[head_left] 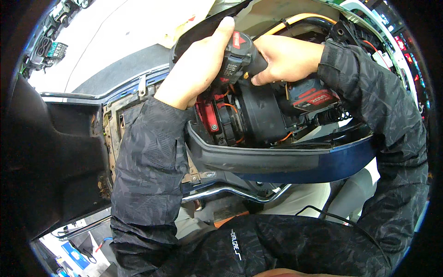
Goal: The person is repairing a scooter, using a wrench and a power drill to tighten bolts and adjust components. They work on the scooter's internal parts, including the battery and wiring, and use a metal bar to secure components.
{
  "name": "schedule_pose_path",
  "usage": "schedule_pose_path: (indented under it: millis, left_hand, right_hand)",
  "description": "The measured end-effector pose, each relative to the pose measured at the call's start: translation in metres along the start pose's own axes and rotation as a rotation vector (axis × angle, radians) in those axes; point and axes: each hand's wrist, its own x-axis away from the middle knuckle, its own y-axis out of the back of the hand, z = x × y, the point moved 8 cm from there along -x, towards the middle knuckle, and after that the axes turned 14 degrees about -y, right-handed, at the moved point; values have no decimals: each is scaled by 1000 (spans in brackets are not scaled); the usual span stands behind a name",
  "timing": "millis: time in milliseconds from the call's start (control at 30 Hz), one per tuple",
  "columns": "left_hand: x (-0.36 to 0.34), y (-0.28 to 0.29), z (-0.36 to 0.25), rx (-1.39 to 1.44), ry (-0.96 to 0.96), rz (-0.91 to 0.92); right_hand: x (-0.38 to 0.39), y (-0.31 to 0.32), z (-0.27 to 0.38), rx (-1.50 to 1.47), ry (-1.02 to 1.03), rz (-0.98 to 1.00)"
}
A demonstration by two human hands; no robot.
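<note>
A black cordless power tool (236, 55) with red markings, probably an impact wrench or driver, is held over the open body of a scooter. My left hand (197, 67) is closed round its body, thumb along the top. My right hand (290, 60) is wrapped round the handle, and the red and black battery pack (316, 98) shows below that wrist. The tool's working tip is hidden. Beneath it lie a large black rounded housing (260, 113), a red metal bracket (208, 115) with a bolt, and orange wires (230, 107).
Dark blue side panels (318, 168) rim the opening. A chrome rail (244, 194) runs along the near side. A thick orange cable (300, 17) crosses the far side. At left is a large black plastic part (50, 161). Loose parts (53, 48) lie on the white floor at far left.
</note>
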Motion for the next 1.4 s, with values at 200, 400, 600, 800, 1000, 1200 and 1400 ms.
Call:
schedule_pose_path:
  millis: [200,400,600,800,1000,1200,1400]
  left_hand:
    - [1,1,-7,-46,25,14]
    - [0,13,-57,-534,-341,24]
    - [4,4,-77,-725,-534,47]
    - [6,-12,-80,-836,-826,9]
    - [7,-3,-75,-853,-824,-15]
    - [7,-3,-72,-838,-825,-49]
    - [6,-3,-72,-847,-817,-39]
  right_hand:
    - [1,0,7,40,9,2]
    - [-5,-1,45,324,49,-9]
    - [-22,-7,36,370,-135,74]
    - [-21,-7,19,207,-156,4]
    - [-24,-7,28,169,-122,-54]
    - [-21,-10,28,186,-172,6]
    - [-20,-7,30,196,-172,-56]
